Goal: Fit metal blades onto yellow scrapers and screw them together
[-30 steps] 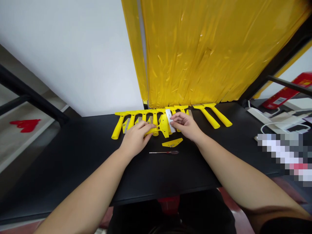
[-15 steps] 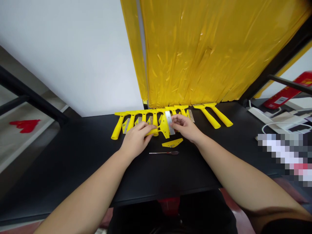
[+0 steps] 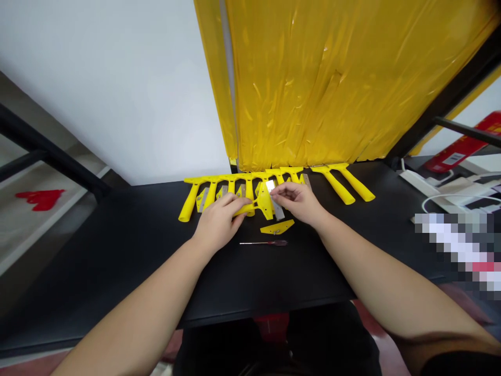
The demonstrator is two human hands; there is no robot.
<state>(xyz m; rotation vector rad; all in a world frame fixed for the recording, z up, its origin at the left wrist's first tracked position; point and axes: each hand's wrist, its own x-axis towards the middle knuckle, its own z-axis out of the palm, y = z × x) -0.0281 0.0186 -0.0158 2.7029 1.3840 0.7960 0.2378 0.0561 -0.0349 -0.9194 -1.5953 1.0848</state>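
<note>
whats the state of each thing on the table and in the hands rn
left hand, closed on the held yellow handle
held yellow handle, head end bare of the hand
right hand, fingertips pinching the metal blade
metal blade, beside the handle's head; contact unclear
loose yellow plate, lying on the table
screwdriver, lying flat, unheld
two yellow handles at right, lying side by side, unheld

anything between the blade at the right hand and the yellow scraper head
Nothing visible: the blade at the right hand sits beside the yellow scraper head; the loose yellow plate and screwdriver lie nearer the person.
</note>
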